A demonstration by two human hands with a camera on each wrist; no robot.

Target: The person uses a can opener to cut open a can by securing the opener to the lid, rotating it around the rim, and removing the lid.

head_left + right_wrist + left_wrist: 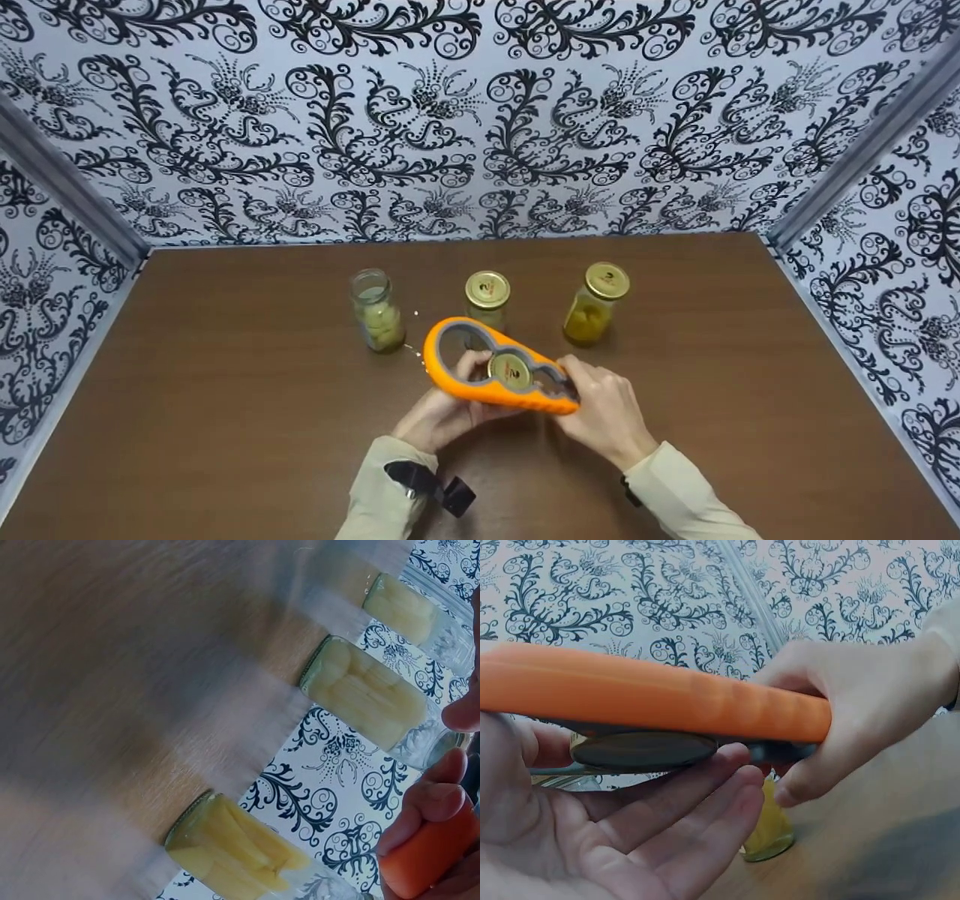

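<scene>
smooth plastic opener (480, 392), shiny metal lid (513, 371), glass jars (383, 328), wood-grain tabletop (225, 375), cloth sleeves (682, 487)

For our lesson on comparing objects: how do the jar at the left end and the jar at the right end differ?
The left jar has no lid, while the right jar has a gold lid. The left jar's contents look pale; the right jar's look deeper yellow. Both are clear glass and stand upright.

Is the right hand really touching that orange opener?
Touching. The left wrist view shows it plainly: the right hand grips the end of the orange opener, with no gap between them.
</scene>
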